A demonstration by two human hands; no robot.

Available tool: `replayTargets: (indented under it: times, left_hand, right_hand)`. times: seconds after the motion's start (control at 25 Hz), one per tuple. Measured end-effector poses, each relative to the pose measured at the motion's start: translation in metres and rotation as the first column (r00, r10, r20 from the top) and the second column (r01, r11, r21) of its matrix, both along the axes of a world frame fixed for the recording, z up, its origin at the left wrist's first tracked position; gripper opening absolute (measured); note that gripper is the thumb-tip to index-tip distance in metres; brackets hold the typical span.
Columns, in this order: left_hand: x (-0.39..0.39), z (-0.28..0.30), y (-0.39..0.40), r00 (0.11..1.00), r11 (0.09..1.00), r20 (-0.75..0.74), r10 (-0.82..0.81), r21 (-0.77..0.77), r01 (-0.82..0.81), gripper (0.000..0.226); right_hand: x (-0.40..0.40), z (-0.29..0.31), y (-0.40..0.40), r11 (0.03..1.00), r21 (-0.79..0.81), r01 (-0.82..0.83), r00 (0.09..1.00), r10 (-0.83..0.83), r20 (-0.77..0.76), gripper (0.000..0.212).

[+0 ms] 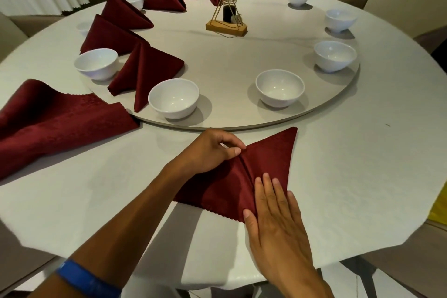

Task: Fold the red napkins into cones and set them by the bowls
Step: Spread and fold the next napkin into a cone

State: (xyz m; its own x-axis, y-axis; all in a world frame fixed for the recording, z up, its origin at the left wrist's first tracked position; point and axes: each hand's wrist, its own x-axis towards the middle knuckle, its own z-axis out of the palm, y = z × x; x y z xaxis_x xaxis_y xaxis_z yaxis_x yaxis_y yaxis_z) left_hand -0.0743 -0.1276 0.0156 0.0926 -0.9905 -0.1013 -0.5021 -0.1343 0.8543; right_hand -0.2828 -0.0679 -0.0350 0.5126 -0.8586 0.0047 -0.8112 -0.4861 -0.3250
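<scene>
A red napkin (266,164), folded into a pointed shape, lies flat on the white tablecloth near the front edge. My left hand (212,150) pinches a fold at its upper left with curled fingers. My right hand (273,213) presses flat on its lower right part, fingers straight. Several folded red cones stand on the turntable's left side, the nearest cone (145,72) between two white bowls (96,63) (173,98). Another bowl (279,87) stands just beyond the napkin. A pile of unfolded red napkins (53,118) lies at the left.
The round turntable (242,126) carries more white bowls (335,55) along its right and far rim, and a gold-framed bottle holder (227,19) near its middle. Cream chairs (406,0) ring the table. The table's front edge runs close under my arms.
</scene>
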Motion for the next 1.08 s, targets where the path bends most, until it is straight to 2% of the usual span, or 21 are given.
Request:
replayTargets:
  times: [0.12,0.2,0.28,0.32,0.36,0.44,0.52,0.6,0.64,0.68,0.72,0.8,0.84,0.88,0.92,0.96,1.0,1.08]
  left_hand:
    - [0.007,0.01,0.004,0.991,0.989,-0.1,-0.091,0.108,0.101,0.024]
    - [0.011,0.017,0.009,0.973,0.986,-0.209,-0.1,0.11,0.125,0.031]
    - [0.012,0.026,0.02,0.94,0.985,-0.311,-0.139,0.058,0.164,0.033]
    - [0.011,0.032,0.026,0.936,0.983,-0.312,-0.163,0.027,0.18,0.032]
    - [0.009,0.039,0.033,0.938,0.98,-0.29,-0.191,-0.012,0.196,0.032]
    - [-0.002,0.055,0.044,0.937,0.962,-0.232,-0.26,-0.15,0.23,0.03]
    - [-0.017,0.073,0.054,0.939,0.894,-0.135,-0.317,-0.373,0.248,0.027]
    - [-0.02,0.086,0.061,0.958,0.809,0.094,-0.27,-0.518,0.278,0.034]
    - [-0.015,0.09,0.064,0.953,0.815,0.189,-0.237,-0.495,0.3,0.043]
    - [-0.006,0.09,0.068,0.945,0.859,0.22,-0.242,-0.403,0.314,0.051]
    - [0.003,0.087,0.072,0.946,0.908,0.163,-0.279,-0.276,0.315,0.052]
    - [0.013,0.073,0.074,0.948,0.958,-0.145,-0.285,-0.082,0.275,0.035]
    - [0.013,0.063,0.071,0.93,0.977,-0.304,-0.205,-0.014,0.211,0.027]
    - [0.012,0.053,0.064,0.921,0.993,-0.379,-0.087,0.046,0.112,0.023]
    - [0.01,0.045,0.059,0.924,0.996,-0.38,0.026,0.091,0.009,0.023]
    - [0.009,0.038,0.057,0.95,0.993,-0.296,0.097,0.1,-0.071,0.026]
    - [0.01,0.03,0.06,0.985,0.991,-0.13,0.115,0.077,-0.106,0.035]
    - [0.011,0.015,0.081,0.975,1.0,0.223,0.007,0.028,-0.013,0.057]
  right_hand:
    - [0.0,0.003,-0.002,1.0,0.017,0.002,1.0,-0.001,-0.03,0.067]
    - [-0.006,0.007,-0.001,0.999,0.047,-0.015,1.0,0.015,-0.003,0.062]
    - [-0.013,0.019,0.0,0.985,0.17,-0.018,0.98,-0.017,0.198,0.075]
    - [-0.015,0.027,0.001,0.968,0.25,-0.004,0.938,-0.083,0.336,0.082]
    - [-0.017,0.036,0.002,0.952,0.306,0.008,0.876,-0.154,0.457,0.085]
    - [-0.015,0.054,0.002,0.935,0.353,-0.019,0.794,-0.201,0.574,0.078]
    - [-0.01,0.069,0.0,0.933,0.348,-0.087,0.757,-0.165,0.632,0.051]
    - [-0.01,0.083,-0.006,0.914,0.376,-0.151,0.718,-0.16,0.678,0.025]
    - [-0.012,0.089,-0.011,0.887,0.41,-0.212,0.7,-0.156,0.697,0.018]
    - [-0.015,0.095,-0.016,0.844,0.449,-0.292,0.689,-0.14,0.712,0.015]
    - [-0.018,0.1,-0.024,0.793,0.49,-0.362,0.689,-0.127,0.714,0.015]
    - [-0.019,0.107,-0.047,0.691,0.579,-0.432,0.728,-0.111,0.676,0.018]
    - [-0.016,0.106,-0.061,0.664,0.612,-0.43,0.758,-0.102,0.644,0.02]
    - [-0.013,0.103,-0.076,0.668,0.632,-0.394,0.795,-0.098,0.599,0.024]
    - [-0.012,0.099,-0.09,0.694,0.639,-0.331,0.837,-0.097,0.539,0.027]
    - [-0.012,0.094,-0.1,0.727,0.626,-0.282,0.874,-0.075,0.48,0.032]
    - [-0.016,0.087,-0.106,0.749,0.602,-0.275,0.901,-0.017,0.433,0.041]
    - [-0.027,0.07,-0.104,0.768,0.545,-0.337,0.922,0.152,0.355,0.063]
